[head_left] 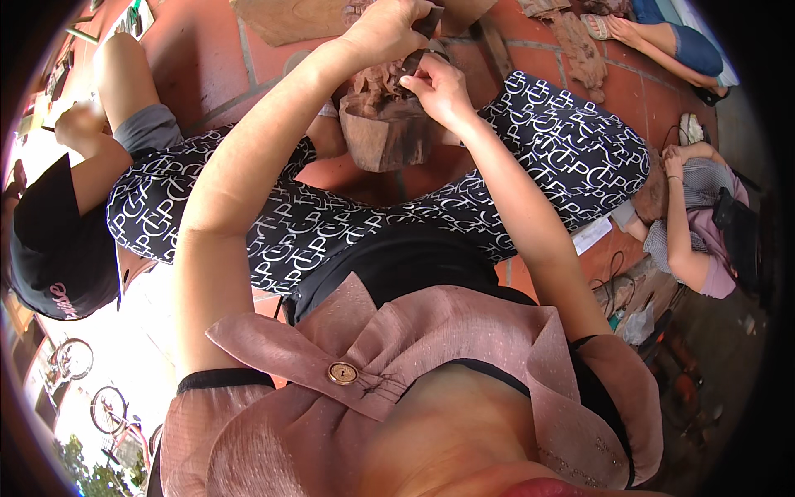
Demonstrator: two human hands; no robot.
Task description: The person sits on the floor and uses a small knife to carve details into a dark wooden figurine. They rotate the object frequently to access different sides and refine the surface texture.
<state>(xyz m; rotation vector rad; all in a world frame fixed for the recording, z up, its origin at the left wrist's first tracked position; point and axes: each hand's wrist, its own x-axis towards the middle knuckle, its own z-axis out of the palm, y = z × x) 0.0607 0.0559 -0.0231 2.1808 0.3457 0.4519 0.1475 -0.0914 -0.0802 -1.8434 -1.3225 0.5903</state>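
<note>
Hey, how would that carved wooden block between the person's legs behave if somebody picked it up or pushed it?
The block is probably stiff and fairly heavy, since its lower part looks thick and solid. Its flat-faced sides suggest it would slide or tip rather than roll. The knobbly carved top might chip if knocked.

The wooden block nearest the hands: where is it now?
In the head view, the wooden block is at upper middle, between the patterned trouser legs, below the left hand and lower left of the right hand.
</note>
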